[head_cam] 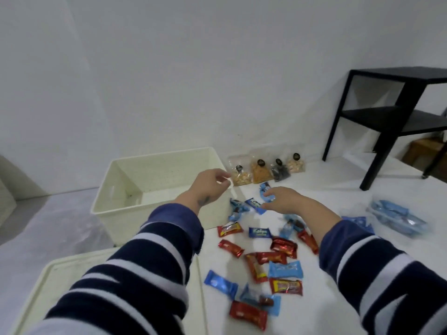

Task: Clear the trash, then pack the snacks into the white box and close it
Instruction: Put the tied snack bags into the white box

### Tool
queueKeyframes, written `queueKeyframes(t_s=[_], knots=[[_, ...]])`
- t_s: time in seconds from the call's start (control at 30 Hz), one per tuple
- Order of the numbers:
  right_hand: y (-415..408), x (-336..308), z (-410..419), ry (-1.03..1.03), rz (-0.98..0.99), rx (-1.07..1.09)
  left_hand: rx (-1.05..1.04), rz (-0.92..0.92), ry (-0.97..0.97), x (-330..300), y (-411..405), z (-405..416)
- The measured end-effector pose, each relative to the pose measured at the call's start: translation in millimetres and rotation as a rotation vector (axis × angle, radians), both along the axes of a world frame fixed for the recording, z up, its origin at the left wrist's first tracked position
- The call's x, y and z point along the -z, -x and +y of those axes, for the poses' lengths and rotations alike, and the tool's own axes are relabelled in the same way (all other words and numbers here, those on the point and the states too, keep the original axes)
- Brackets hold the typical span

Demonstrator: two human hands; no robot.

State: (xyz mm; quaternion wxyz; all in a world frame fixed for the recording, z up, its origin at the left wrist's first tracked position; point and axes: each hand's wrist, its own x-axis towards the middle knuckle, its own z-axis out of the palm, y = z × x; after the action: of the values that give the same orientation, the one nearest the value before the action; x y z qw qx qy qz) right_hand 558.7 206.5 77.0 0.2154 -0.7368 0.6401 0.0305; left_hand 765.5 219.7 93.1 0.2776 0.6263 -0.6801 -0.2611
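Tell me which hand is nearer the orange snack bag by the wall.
Left. The left hand hovers just left of the orange snack bag; the right hand is below it, over blue wrappers.

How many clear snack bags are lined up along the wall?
4, standing in a row against the wall, right of the white box: nut bag, orange snack bag, dark snack bag, pale nut bag. None looks hidden.

The flat cream plastic lid [72,274] runs off the bottom edge, partly hidden under the striped left sleeve [135,274]. The black metal side table [399,112] is cut by the right edge. The small white scrap [228,182] at the left hand [210,182] is blurred. The right hand [285,200] hides part of a light blue wrapper [266,192]. Labels on the four clear snack bags [266,169] are unreadable.
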Motion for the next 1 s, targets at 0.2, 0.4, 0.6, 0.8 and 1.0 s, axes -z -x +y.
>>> queueKeyframes(t_s=[0.2,0.4,0.6,0.8,1.0], knots=[[70,27,-112,0.001,-0.115,0.069,-0.095,0.170,-0.133,41,94,-123],[97,84,-222,0.030,-0.314,0.119,-0.332,0.194,-0.161,118,121,-214],[75,147,-301,0.008,-0.520,0.186,-0.459,0.091,-0.178,184,105,-276],[61,172,-346,0.145,-0.475,0.228,-0.504,0.087,-0.123,206,101,-312],[56,180,-351,0.163,-0.579,0.261,-0.558,0.033,-0.061,212,102,-310]])
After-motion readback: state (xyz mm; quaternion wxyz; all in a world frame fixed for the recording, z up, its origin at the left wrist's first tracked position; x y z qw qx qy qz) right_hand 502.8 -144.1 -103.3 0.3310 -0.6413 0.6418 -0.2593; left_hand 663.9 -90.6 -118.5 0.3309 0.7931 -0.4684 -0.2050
